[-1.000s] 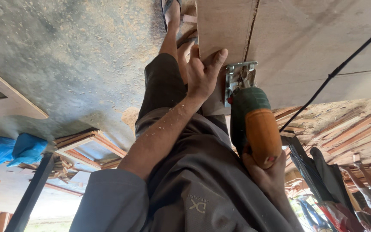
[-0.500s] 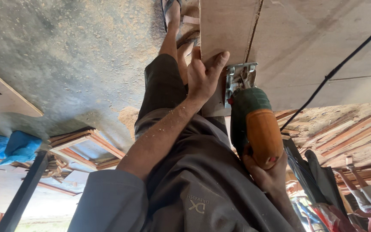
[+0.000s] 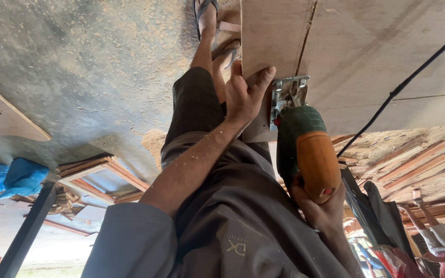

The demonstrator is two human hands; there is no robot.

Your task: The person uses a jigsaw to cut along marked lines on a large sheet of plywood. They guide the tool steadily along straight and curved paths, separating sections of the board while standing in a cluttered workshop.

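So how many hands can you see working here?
2. The left hand presses flat on the plywood sheet; the right hand grips the green and orange jigsaw beside it. Nobody else's hands show clearly.

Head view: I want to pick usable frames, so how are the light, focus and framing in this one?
Head view: the picture looks upside down, with the floor on top; even daylight, no harsh glare; the left hand on the board and the saw in the right hand are sharp; the far lower left corner is washed out bright; wide-lens stretch at the edges.
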